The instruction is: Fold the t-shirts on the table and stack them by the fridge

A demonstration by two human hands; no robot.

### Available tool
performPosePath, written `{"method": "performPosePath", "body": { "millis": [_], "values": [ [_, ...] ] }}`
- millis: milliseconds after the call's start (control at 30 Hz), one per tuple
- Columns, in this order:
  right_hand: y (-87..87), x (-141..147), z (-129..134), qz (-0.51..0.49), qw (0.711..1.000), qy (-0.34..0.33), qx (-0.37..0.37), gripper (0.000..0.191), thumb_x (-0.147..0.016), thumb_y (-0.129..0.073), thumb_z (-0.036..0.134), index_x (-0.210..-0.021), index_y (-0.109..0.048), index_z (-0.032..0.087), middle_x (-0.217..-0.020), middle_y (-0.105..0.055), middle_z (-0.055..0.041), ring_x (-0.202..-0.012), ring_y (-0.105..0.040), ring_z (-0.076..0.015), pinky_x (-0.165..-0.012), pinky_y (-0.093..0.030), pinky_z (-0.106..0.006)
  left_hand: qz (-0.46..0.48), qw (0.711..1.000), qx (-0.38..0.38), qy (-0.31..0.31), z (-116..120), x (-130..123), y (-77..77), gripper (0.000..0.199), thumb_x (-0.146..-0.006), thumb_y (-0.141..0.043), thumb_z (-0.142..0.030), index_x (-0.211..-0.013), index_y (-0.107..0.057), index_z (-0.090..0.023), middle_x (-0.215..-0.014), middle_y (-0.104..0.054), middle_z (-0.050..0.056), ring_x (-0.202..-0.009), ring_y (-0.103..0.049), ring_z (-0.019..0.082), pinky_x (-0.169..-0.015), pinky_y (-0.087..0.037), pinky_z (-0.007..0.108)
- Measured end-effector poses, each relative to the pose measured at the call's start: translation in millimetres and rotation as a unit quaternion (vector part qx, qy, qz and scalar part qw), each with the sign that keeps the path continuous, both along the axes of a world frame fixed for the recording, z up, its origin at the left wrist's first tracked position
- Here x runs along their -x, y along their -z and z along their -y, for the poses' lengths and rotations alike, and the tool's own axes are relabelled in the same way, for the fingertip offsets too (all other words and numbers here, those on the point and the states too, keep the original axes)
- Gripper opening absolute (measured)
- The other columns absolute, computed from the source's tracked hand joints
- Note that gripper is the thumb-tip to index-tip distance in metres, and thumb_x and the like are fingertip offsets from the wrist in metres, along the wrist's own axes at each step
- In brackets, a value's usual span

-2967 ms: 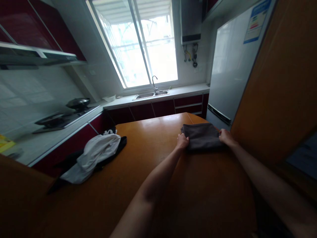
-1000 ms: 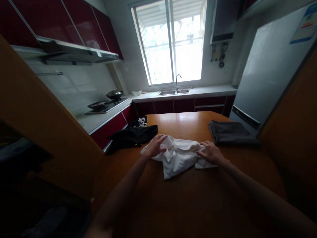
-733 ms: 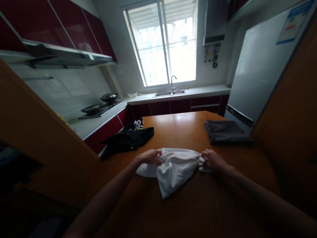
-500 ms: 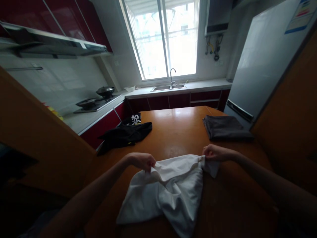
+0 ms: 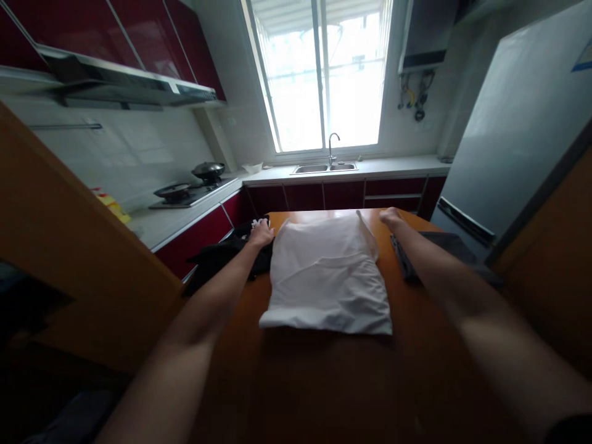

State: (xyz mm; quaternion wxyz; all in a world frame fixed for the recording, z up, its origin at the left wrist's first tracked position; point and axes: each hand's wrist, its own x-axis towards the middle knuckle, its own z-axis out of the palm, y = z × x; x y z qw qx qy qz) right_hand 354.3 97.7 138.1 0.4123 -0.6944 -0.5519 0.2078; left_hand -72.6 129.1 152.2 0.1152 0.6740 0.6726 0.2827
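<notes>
A white cloth [image 5: 324, 277] lies spread on the wooden table [image 5: 324, 382], with creases across its right half and a raised fold along its right edge. My left hand [image 5: 262, 233] is open just left of the cloth's far corner, above the black clothing [image 5: 217, 262]. Beyond the cloth's right side, my right hand [image 5: 391, 217] hovers near the table's far edge, apart from the cloth; its fingers are blurred, and whether they are open or closed is unclear.
Folded dark grey cloth [image 5: 448, 246] lies on the table's right side, partly behind my right forearm. Past the table are a counter with a sink [image 5: 312, 168], a stove [image 5: 189, 196] with pans at left, and a fridge [image 5: 518, 123] at right.
Both hands have moved forward, away from me, and off the white cloth they gripped. The cloth has shifted toward the far side and now lies flatter. The camera view has shifted slightly left.
</notes>
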Motion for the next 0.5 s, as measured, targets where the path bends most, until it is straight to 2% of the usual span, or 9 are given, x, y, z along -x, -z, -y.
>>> {"method": "performPosePath", "body": {
  "millis": [67, 133, 200, 300, 400, 500],
  "values": [
    [17.4, 7.0, -4.4, 0.050, 0.999, 0.020, -0.004, 0.034, -0.095, -0.047, 0.022, -0.120, -0.064, 0.004, -0.117, -0.065, -0.0248, -0.116, -0.059, -0.0343, -0.098, -0.046, -0.046, -0.030, 0.998, -0.050, 0.031, 4.6, -3.7, 23.6, 0.042, -0.089, -0.061, -0.020, -0.129, -0.058, -0.011, -0.137, -0.055, 0.020, -0.132, -0.049, 0.032, -0.113, -0.035, 0.043],
    [38.9, 12.3, 1.4, 0.103, 0.995, 0.002, -0.005, 0.036, -0.092, -0.047, 0.015, -0.122, -0.064, 0.007, -0.128, -0.062, -0.0223, -0.124, -0.055, -0.0307, -0.106, -0.040, -0.041, -0.075, 0.989, -0.073, 0.108, 15.8, -4.5, 50.1, 0.036, -0.091, -0.056, -0.020, -0.127, -0.062, -0.015, -0.134, -0.057, 0.015, -0.130, -0.051, 0.029, -0.113, -0.035, 0.038],
    [59.3, 16.4, 12.3, 0.148, 0.988, -0.045, 0.005, 0.035, -0.089, -0.050, 0.011, -0.119, -0.068, 0.011, -0.131, -0.063, -0.0171, -0.124, -0.055, -0.0259, -0.108, -0.038, -0.034, -0.106, 0.977, -0.042, 0.181, 28.2, -6.1, 75.3, 0.029, -0.091, -0.057, -0.024, -0.117, -0.068, -0.017, -0.122, -0.064, 0.012, -0.117, -0.060, 0.027, -0.106, -0.042, 0.034],
    [80.4, 20.7, 27.7, 0.203, 0.972, -0.106, 0.049, 0.032, -0.083, -0.056, 0.007, -0.110, -0.073, 0.012, -0.119, -0.070, -0.0145, -0.112, -0.063, -0.0232, -0.100, -0.043, -0.028, -0.113, 0.970, 0.022, 0.212, 39.4, -14.1, 104.2, 0.026, -0.085, -0.065, -0.026, -0.109, -0.072, -0.017, -0.108, -0.070, 0.010, -0.099, -0.067, 0.023, -0.093, -0.050, 0.029],
    [87.3, 23.5, 37.5, 0.251, 0.954, -0.135, 0.088, 0.026, -0.078, -0.061, 0.005, -0.099, -0.075, 0.011, -0.104, -0.075, -0.0144, -0.098, -0.068, -0.0236, -0.088, -0.047, -0.027, -0.119, 0.971, 0.034, 0.206, 40.5, -24.0, 118.9, 0.030, -0.079, -0.069, -0.023, -0.109, -0.072, -0.018, -0.099, -0.072, 0.009, -0.089, -0.068, 0.022, -0.085, -0.051, 0.029],
    [79.5, 26.3, 45.5, 0.296, 0.941, -0.135, 0.099, 0.023, -0.079, -0.063, 0.008, -0.098, -0.075, 0.012, -0.105, -0.074, -0.0156, -0.097, -0.068, -0.0252, -0.084, -0.048, -0.028, -0.123, 0.969, 0.041, 0.208, 38.8, -28.3, 117.8, 0.018, -0.076, -0.067, -0.020, -0.093, -0.074, -0.018, -0.083, -0.071, 0.006, -0.076, -0.067, 0.021, -0.075, -0.051, 0.028]
  ]
}}
